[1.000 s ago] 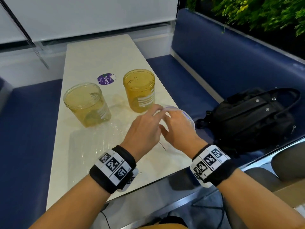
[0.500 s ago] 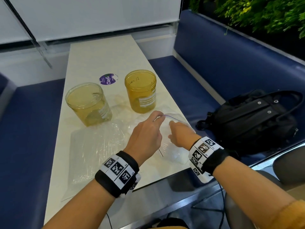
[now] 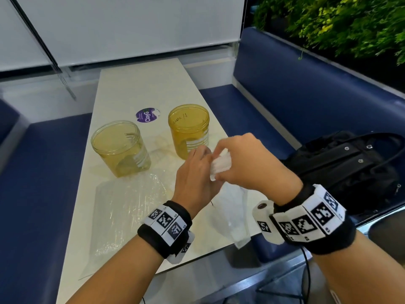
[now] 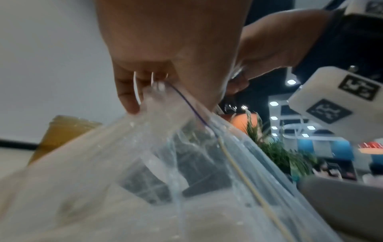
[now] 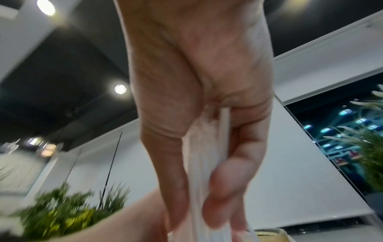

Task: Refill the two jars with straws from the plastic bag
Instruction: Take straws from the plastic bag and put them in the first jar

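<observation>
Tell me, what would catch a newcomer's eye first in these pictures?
Probably the two hands meeting above the table's near end: the right hand grips a bundle of white straws, while the left hand pinches the mouth of a clear plastic bag. Just beyond stand two empty yellowish jars, and a black bag lies on the blue bench to the right.

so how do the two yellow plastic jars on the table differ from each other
The pale yellow jar on the left is lighter and more see-through; the amber jar on the right is deeper orange. The pale yellow jar stands nearer the person, the amber jar farther back, beside the hands. Handwriting shows on the amber jar only. Both stand upright, lidless, without straws, with white labels.
</observation>
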Tool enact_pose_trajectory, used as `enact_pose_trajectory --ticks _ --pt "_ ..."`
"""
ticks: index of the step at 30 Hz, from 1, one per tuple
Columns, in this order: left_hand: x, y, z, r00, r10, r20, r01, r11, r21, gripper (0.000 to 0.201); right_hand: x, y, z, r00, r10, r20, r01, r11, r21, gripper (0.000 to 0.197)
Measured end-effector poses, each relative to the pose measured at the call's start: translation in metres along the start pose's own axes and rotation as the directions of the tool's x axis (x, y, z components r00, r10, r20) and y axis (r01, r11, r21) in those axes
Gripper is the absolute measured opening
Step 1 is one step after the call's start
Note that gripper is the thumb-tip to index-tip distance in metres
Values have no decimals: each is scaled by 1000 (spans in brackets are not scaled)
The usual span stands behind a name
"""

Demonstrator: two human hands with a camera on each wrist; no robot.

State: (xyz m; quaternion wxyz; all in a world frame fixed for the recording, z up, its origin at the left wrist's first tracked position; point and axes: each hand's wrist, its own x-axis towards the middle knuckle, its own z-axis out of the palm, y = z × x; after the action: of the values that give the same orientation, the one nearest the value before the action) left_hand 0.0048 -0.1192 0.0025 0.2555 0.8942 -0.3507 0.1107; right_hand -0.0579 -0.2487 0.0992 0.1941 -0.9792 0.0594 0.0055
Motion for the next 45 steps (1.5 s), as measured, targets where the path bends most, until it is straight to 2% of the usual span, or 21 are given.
enact_pose_trajectory --ticks 2,5,7,9,11,15,17,19,22,25,27,31,36,39,41,45 --pt "5 -6 1 996 -81 -45 75 989 -128 33 4 5 -5 994 -51 -97 74 966 249 66" --pt "12 -8 -2 980 -159 -122 109 933 -344 23 16 7 5 959 -146 -243 246 852 463 79" --pt "16 -2 -7 979 -169 -114 113 915 -388 19 28 3 29 962 -111 -250 246 748 616 74" --pt "17 3 -12 969 -225 -99 169 903 -394 20 39 -3 52 981 -32 -189 170 601 781 48" --pt "16 1 -16 952 -303 -51 255 871 -420 34 47 -9 60 983 32 -180 134 545 828 26" --pt "7 -14 -19 946 -320 52 323 919 -225 68 62 -13 32 972 36 -232 179 523 833 31" --pt "2 -22 -18 951 -303 58 308 925 -223 72 70 -21 6 966 3 -257 227 461 858 35" --pt "-5 -30 -17 954 -292 63 298 922 -246 71 84 -32 -23 955 -18 -297 285 348 893 30" --pt "-15 -35 -18 947 -312 75 320 907 -274 70 120 -45 -70 914 3 -405 395 219 892 25" --pt "-25 -36 -21 938 -340 61 342 889 -305 60 160 -54 -89 858 32 -513 494 229 839 28" --pt "-29 -37 -22 939 -341 51 337 878 -340 54 187 -52 -80 844 35 -534 503 292 813 26" --pt "-33 -35 -25 936 -350 42 335 848 -410 47 230 -33 -36 894 47 -446 386 424 819 25" --pt "-33 -28 -27 934 -356 34 331 825 -458 42 256 -10 20 936 104 -336 242 503 830 24" --pt "-32 -26 -28 933 -360 31 333 824 -459 42 262 -1 42 959 71 -273 183 578 795 36" --pt "-30 -25 -28 931 -363 29 336 826 -452 42 260 3 47 979 71 -192 114 591 799 50" --pt "-28 -27 -27 936 -351 1 315 840 -442 44 251 7 48 997 73 -22 -30 649 760 97"
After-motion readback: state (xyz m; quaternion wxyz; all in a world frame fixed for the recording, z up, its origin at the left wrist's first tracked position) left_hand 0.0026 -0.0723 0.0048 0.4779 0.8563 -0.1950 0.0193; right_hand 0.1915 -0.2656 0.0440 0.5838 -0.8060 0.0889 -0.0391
